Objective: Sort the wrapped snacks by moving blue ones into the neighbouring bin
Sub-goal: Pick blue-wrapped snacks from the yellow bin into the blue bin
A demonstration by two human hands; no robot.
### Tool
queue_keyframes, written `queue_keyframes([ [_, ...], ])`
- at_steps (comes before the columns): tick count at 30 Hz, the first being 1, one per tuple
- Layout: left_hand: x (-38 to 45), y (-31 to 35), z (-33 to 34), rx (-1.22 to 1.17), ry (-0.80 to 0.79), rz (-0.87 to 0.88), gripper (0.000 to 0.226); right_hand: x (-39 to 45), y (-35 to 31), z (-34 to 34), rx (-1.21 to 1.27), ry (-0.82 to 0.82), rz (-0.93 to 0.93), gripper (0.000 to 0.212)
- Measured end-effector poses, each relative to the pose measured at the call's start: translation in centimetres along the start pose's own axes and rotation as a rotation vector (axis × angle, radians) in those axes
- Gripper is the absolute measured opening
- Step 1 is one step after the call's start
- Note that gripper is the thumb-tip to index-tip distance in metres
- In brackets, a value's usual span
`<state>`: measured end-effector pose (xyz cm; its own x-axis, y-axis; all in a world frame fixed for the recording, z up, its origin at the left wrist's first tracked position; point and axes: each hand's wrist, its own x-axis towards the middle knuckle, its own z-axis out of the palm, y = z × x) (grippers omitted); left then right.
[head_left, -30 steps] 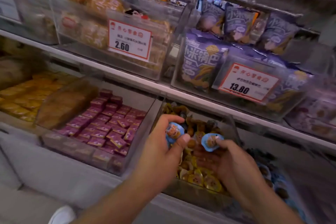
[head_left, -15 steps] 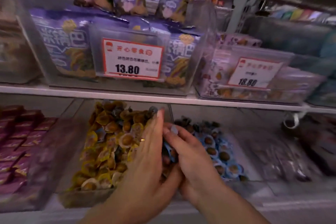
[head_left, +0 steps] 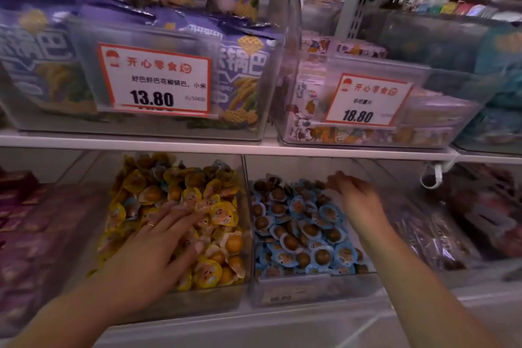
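Yellow wrapped snacks fill the clear bin [head_left: 245,234] in the middle of the lower shelf. A few blue wrapped snacks [head_left: 131,206] lie mixed among them. My left hand [head_left: 158,237] rests flat on the yellow pile with its fingers spread; a ring is on one finger. The neighbouring bin [head_left: 310,288] to the right holds blue wrapped snacks [head_left: 299,234]. My right hand [head_left: 356,198] hovers over the back right of that blue pile. Its fingers hang loosely curled downward and are blurred, with no snack visible in them.
The white shelf edge [head_left: 254,147] above carries bins of purple snack bags with price tags 13.80 [head_left: 154,79] and 18.80 [head_left: 367,100]. Left of the yellow bin stand magenta packets [head_left: 34,229]. Dark wrapped packs [head_left: 463,220] lie right of the blue bin.
The view swung right. My hands, which each held a blue snack and then met at the bin divider, have parted: left onto the yellow pile, right over the blue bin.
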<state>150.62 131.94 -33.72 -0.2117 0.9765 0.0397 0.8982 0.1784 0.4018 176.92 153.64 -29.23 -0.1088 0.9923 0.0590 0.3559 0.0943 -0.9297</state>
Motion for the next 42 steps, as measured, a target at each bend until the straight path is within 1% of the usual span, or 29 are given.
queue_keyframes([
  [2,-0.7,0.1,-0.7,0.072,0.015,-0.004,0.076,-0.9,-0.5,1.1,0.040,-0.003,-0.118,0.018],
  [4,-1.7,0.4,-1.4,0.133,0.017,-0.013,0.069,-2.3,-1.3,2.5,0.028,-0.012,-0.289,0.021],
  [6,-3.2,0.2,-1.7,0.150,-0.008,-0.027,0.065,-4.4,-2.5,4.3,0.018,-0.055,-0.483,0.021],
  [9,-5.8,-0.2,-1.7,0.208,-0.025,-0.060,0.065,-7.8,-4.2,7.0,-0.102,-0.148,-0.793,0.018],
  [11,-7.3,-0.7,-1.7,0.206,-0.005,-0.099,0.069,-9.7,-5.2,8.9,-0.173,-0.263,-0.909,0.020],
  [13,-8.5,-1.2,-1.8,0.218,0.004,-0.120,0.072,-11.0,-5.8,10.8,-0.241,-0.441,-0.925,0.023],
  [15,-9.3,-1.4,-2.1,0.227,0.008,-0.087,0.060,-11.8,-6.1,13.1,-0.341,-0.615,-0.862,0.026],
  [17,-9.7,-1.4,-2.4,0.247,0.067,-0.059,0.047,-11.9,-6.2,15.9,-0.430,-0.713,-0.807,0.031],
  [19,-9.6,-1.5,-2.1,0.280,0.059,-0.050,0.050,-11.2,-6.4,19.3,-0.566,-0.761,-0.837,0.041],
  [20,-9.4,-1.5,-2.0,0.291,0.042,-0.047,0.053,-10.6,-6.5,21.2,-0.693,-0.780,-0.874,0.049],
  [22,-9.3,-1.9,-1.6,0.301,0.095,-0.038,0.053,-9.4,-6.6,24.3,-0.970,-0.800,-0.935,0.067],
  [23,-9.2,-2.0,-1.6,0.298,0.106,-0.034,0.053,-8.8,-6.6,25.4,-1.066,-0.810,-0.938,0.073],
  [25,-9.1,-2.5,-2.0,0.246,0.096,-0.022,0.058,-8.1,-6.1,26.9,-1.165,-0.815,-0.943,0.078],
  [26,-9.1,-2.7,-2.2,0.189,0.081,-0.010,0.057,-8.0,-5.9,27.2,-1.185,-0.801,-0.959,0.076],
  [28,-9.1,-3.1,-2.3,0.081,0.033,0.003,0.050,-8.4,-5.8,26.9,-1.186,-0.731,-1.022,0.064],
  [31,-9.4,-3.2,-2.4,0.065,0.033,0.017,0.046,-9.2,-6.0,24.8,-1.092,-0.679,-1.065,0.044],
  [33,-9.5,-3.3,-2.1,0.046,0.045,0.018,0.046,-9.8,-6.1,22.6,-1.035,-0.712,-1.063,0.039],
  [36,-9.0,-3.1,-1.8,-0.017,0.133,-0.002,0.043,-10.5,-6.1,18.6,-0.920,-0.768,-1.008,0.031],
  [38,-8.4,-2.8,-1.7,-0.052,0.200,-0.022,0.040,-11.0,-5.9,15.8,-0.750,-0.685,-0.927,0.030],
  [41,-6.4,-2.2,-1.9,-0.128,0.329,-0.050,0.037,-11.9,-5.6,12.2,-0.365,-0.491,-0.749,0.014],
  [42,-5.4,-2.1,-2.2,-0.154,0.369,-0.056,0.035,-11.9,-5.7,11.4,-0.280,-0.448,-0.699,0.013],
])
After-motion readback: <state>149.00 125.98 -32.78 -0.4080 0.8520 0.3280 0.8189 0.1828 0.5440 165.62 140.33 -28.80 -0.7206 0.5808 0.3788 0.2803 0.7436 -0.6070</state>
